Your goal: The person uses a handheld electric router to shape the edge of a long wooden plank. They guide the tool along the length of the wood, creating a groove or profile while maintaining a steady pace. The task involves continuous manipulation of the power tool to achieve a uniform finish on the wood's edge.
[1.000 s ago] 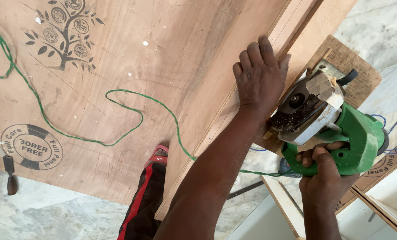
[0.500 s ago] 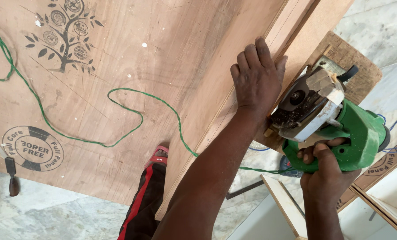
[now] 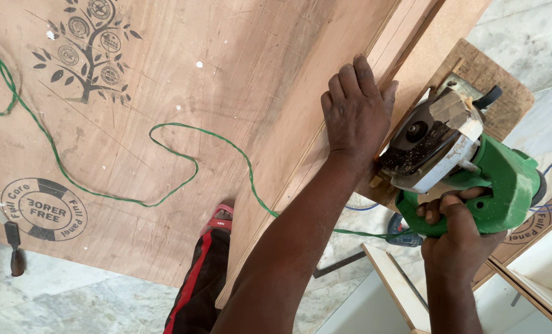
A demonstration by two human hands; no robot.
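Head view, from the left: a chisel (image 3: 13, 244) lies at the edge of a big plywood sheet (image 3: 164, 80), and a green cord (image 3: 102, 196) snakes across it. A foot in a red sandal (image 3: 219, 218) stands below. The left hand (image 3: 357, 111) lies flat and open on a narrow board (image 3: 300, 167), gripping nothing. Just right of it, the right hand (image 3: 452, 232) is closed around the handle of a green saw (image 3: 467, 167) resting at the board's edge.
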